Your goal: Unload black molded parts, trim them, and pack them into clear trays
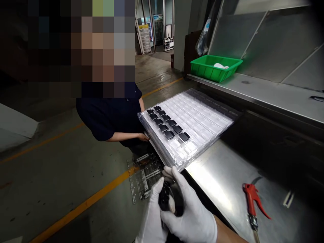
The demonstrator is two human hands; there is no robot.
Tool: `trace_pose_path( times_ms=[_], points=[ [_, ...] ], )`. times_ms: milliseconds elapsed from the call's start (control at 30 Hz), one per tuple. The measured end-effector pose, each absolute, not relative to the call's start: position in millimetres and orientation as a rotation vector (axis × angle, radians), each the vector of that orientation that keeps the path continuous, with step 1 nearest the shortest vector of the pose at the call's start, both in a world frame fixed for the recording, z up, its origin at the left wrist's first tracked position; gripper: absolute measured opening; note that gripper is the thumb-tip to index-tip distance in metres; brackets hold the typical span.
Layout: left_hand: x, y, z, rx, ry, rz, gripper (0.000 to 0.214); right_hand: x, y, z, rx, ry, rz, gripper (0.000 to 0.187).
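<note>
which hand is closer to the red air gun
Right hand. The right hand is left of the red air blow gun, not touching it; the left hand is farther left, on the right hand's far side.

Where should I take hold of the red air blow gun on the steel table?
Take the red grip of the air blow gun, above its metal hose fitting. Come from above and from the left: it lies flat on the steel table, and the red lever splays to the right.
</note>
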State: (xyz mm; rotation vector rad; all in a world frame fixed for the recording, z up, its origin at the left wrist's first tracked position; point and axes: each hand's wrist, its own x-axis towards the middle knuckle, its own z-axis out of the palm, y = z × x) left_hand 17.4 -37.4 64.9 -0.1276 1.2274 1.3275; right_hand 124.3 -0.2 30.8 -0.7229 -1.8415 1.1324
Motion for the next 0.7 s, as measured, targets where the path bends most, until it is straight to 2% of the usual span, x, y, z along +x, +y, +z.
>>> trace_pose_path(
  times_ms=[133,233,400,567,700],
  points=[
    [15.8,-28.1,71.9,0.097,1.261,1.397,0.033,134.3,6.4,30.8,-0.863,-1.706,0.969,0.075],
    [17.1,-18.5,77.6,0.164,1.248,1.403,0.031,141.9,15.3,37.6,-0.781,-1.672,0.863,0.056],
    [23.9,3.8,87.0,-0.052,1.175,1.424,0.049,145.4,26.1,51.8,-0.733,-1.659,0.736,0.053],
    [26.2,17.3,87.5,-0.153,1.174,1.421,0.041,134.6,24.9,61.6,-0.843,-1.405,0.695,0.038],
    [27.7,26.1,88.1,-0.233,1.081,1.455,0.039,129.6,21.7,63.5,-0.995,-1.381,0.736,0.038]
  ],
)
